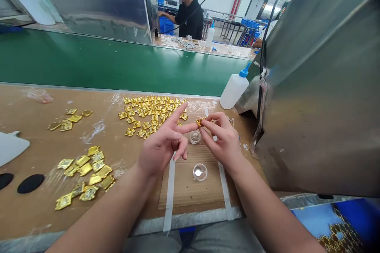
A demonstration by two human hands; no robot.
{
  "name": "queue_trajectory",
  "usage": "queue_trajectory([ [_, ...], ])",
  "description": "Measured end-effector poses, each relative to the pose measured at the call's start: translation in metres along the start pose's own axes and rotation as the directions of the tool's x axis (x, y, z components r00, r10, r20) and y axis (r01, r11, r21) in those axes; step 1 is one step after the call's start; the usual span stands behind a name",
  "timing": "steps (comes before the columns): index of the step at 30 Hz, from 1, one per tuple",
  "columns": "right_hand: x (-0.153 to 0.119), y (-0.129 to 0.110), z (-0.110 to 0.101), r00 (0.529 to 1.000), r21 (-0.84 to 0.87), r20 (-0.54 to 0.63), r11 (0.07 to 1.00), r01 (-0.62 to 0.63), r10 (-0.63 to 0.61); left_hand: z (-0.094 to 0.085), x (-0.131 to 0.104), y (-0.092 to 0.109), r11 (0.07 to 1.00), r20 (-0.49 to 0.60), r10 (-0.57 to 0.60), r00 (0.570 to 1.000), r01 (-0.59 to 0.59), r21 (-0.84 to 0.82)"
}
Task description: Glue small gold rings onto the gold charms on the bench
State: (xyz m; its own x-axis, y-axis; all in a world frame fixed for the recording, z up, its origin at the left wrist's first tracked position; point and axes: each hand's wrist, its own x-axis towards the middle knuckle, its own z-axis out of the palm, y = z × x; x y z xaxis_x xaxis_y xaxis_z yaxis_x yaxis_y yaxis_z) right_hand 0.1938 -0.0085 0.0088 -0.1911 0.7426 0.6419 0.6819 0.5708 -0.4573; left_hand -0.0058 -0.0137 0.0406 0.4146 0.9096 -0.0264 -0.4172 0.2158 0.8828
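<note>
A small gold metal piece (199, 121) is pinched between the thumb and fingers of my right hand (222, 136). My left hand (163, 142) is open, its index finger pointing forward. Another finger of that hand reaches right, its tip touching the gold piece or very close to it. Just below the fingertips stands a small clear cup (195, 137). A second clear cup (200, 172), with something white inside, sits nearer me on a taped cardboard sheet (184, 193). Beyond my left hand lies a spread of many similar gold pieces (151, 106).
More gold pieces (86, 170) lie at left, near two black discs (31, 184). A white squeeze bottle (234, 91) with a blue cap stands at back right, beside a metal panel (320, 99). A green belt (118, 63) crosses behind; a person (191, 16) works beyond.
</note>
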Motion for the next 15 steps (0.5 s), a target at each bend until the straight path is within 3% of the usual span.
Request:
queue_trajectory([
  [8,-0.0004,-0.0004,-0.0002,0.994,0.14,0.089,0.987,-0.076,0.064,-0.0018,0.0044,0.0004,0.995,-0.011,-0.024,1.0,0.023,-0.099],
  [15,0.0011,-0.0022,-0.0003,0.995,0.385,-0.036,0.92,-0.075,0.096,0.0024,0.0029,0.0002,0.998,0.116,-0.028,0.993,0.033,-0.045],
])
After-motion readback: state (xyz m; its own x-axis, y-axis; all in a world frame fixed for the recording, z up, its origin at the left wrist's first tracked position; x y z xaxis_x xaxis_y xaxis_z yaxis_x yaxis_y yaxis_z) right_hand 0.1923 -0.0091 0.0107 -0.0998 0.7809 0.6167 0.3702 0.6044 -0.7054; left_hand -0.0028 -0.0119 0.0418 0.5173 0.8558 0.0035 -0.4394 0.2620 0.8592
